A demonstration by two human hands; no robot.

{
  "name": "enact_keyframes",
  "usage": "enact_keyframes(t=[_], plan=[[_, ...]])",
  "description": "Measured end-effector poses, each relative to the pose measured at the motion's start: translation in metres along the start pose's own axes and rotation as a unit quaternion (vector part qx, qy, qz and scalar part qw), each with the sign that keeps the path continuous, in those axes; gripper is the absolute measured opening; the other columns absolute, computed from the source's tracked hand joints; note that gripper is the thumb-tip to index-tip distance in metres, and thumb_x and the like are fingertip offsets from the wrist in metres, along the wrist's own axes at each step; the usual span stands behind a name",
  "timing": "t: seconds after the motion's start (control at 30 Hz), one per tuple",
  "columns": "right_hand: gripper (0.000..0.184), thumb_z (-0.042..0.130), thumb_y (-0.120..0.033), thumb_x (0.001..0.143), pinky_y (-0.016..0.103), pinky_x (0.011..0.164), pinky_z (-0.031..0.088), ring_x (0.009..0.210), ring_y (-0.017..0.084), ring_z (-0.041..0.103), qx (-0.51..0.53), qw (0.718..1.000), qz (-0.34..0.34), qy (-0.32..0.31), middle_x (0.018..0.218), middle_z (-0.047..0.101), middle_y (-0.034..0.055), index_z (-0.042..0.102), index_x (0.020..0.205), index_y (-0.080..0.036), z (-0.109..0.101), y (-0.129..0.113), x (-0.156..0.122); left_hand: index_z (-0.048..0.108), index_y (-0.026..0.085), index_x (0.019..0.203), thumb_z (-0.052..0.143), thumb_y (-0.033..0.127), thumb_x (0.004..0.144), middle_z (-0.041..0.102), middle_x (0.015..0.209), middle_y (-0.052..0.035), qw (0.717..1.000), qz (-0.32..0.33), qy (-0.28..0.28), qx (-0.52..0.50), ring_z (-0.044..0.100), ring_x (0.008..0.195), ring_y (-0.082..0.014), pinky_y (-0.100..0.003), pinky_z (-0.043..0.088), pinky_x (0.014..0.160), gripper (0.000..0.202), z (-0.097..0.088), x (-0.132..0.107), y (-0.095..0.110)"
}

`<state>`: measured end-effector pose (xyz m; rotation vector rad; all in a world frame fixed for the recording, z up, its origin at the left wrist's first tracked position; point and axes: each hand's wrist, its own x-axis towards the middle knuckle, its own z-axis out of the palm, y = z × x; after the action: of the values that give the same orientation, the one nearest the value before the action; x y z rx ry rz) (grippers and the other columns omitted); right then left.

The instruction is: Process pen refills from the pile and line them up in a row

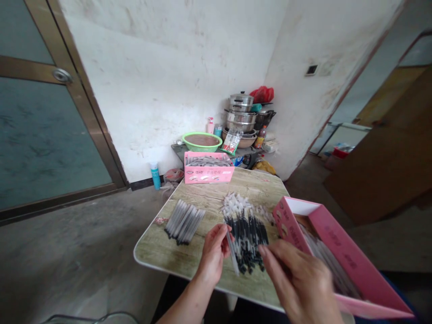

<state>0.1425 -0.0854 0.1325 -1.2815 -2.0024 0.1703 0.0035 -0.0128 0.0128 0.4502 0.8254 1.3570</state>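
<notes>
My left hand (213, 252) is closed around a clear pen barrel (234, 258), which slants down toward the table's near edge. Blurred a little by motion, my right hand (300, 279) has thumb and forefinger pinched together; whatever they hold, if anything, is too small to tell. Between and beyond the hands lies a heap of black pen refills (248, 236). A pile of small whitish pieces (235, 202) sits just behind them. To the left, several pens (185, 220) with clear barrels and dark ends lie side by side.
At the right edge a pink box (351, 252) holds clear barrels. Another pink box (208, 174), full of pens, stands at the back of the wood-patterned table (151, 245). Behind are a green basin (202, 146) and stacked pots (241, 118). A blue spray can (155, 175) stands on the floor.
</notes>
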Motion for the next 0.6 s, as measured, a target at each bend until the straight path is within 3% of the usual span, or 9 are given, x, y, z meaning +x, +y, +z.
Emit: enact_keyframes(t=[0.13, 0.27, 0.4, 0.6], plan=[[0.023, 0.057, -0.037, 0.086, 0.021, 0.049, 0.044, 0.052, 0.014, 0.058, 0.094, 0.986, 0.113, -0.084, 0.062, 0.063, 0.0007, 0.064, 0.097, -0.018, 0.047, 0.038, -0.021, 0.065, 0.015, 0.085, 0.069, 0.046, 0.073, 0.063, 0.059, 0.0, 1.0, 0.002, -0.001, 0.003, 0.042, 0.04, -0.0027, -0.014, 0.023, 0.039, 0.034, 0.0, 0.0, -0.002], [0.028, 0.064, -0.038, 0.081, 0.021, 0.054, 0.047, 0.058, 0.016, 0.06, 0.222, 0.956, 0.161, -0.104, 0.067, 0.065, 0.002, 0.065, 0.099, -0.018, 0.075, 0.051, -0.054, 0.066, 0.015, 0.085, 0.071, 0.046, 0.07, 0.063, 0.061, -0.0004, 1.0, -0.006, 0.0, -0.009, 0.045, 0.042, -0.0034, -0.014, 0.024, 0.038, 0.035, -0.001, 0.003, -0.006], [0.023, 0.063, -0.034, 0.081, 0.023, 0.061, 0.049, 0.064, 0.017, 0.061, 0.239, 0.954, 0.158, -0.086, 0.072, 0.067, 0.0038, 0.066, 0.097, -0.019, 0.086, 0.056, -0.063, 0.067, 0.015, 0.085, 0.072, 0.045, 0.07, 0.062, 0.06, 0.0005, 1.0, -0.017, 0.009, -0.018, 0.047, 0.044, -0.0033, -0.013, 0.028, 0.041, 0.034, -0.002, 0.004, -0.011], [0.015, 0.06, -0.029, 0.084, 0.022, 0.064, 0.046, 0.066, 0.016, 0.061, 0.198, 0.964, 0.15, -0.094, 0.073, 0.066, 0.0022, 0.065, 0.094, -0.02, 0.087, 0.055, -0.057, 0.067, 0.012, 0.087, 0.07, 0.045, 0.072, 0.061, 0.059, -0.0001, 1.0, -0.021, 0.001, -0.004, 0.041, 0.04, -0.0022, -0.013, 0.022, 0.036, 0.036, -0.004, 0.007, -0.012]])
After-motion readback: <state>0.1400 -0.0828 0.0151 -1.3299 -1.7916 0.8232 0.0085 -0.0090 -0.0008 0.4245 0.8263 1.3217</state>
